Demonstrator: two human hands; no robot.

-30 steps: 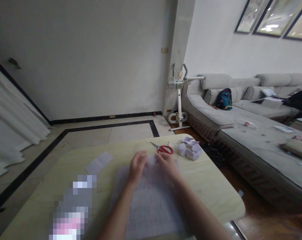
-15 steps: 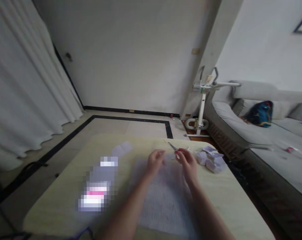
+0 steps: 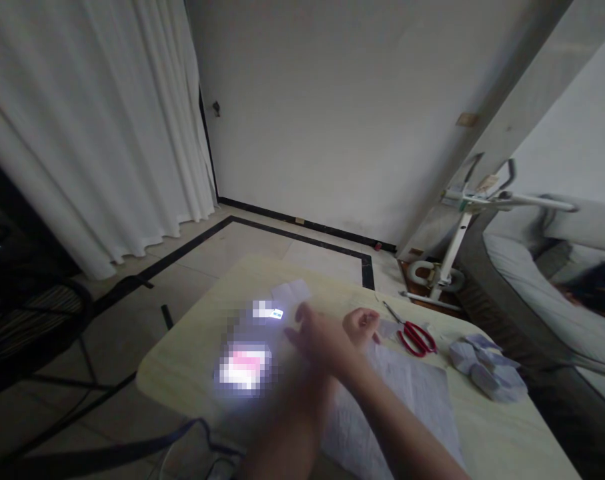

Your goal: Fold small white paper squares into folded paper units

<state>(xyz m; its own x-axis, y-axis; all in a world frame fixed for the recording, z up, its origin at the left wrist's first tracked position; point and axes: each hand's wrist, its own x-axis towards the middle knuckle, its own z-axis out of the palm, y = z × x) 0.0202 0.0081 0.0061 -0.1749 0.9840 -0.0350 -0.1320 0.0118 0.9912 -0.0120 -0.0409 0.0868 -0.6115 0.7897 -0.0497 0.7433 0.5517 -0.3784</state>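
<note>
White paper slip (image 3: 292, 290), likely light, easily creased, best pinched edgewise, is lying just beyond the right hand (image 3: 316, 337) with its loosely spread grip, while blur is hiding whether the left hand (image 3: 361, 325) holds anything.

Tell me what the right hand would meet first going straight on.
The right hand would probably meet the pixelated glowing object first; the creased paper lies close to that line, and depth is unclear.

My right hand (image 3: 316, 335) and left hand (image 3: 361, 325): both bare, finger outlines blurred. Behind the right hand, right forearm (image 3: 389, 410): bare, slim, widening rearward. Behind the left hand, left forearm (image 3: 289, 430): bare, blurred.
</note>
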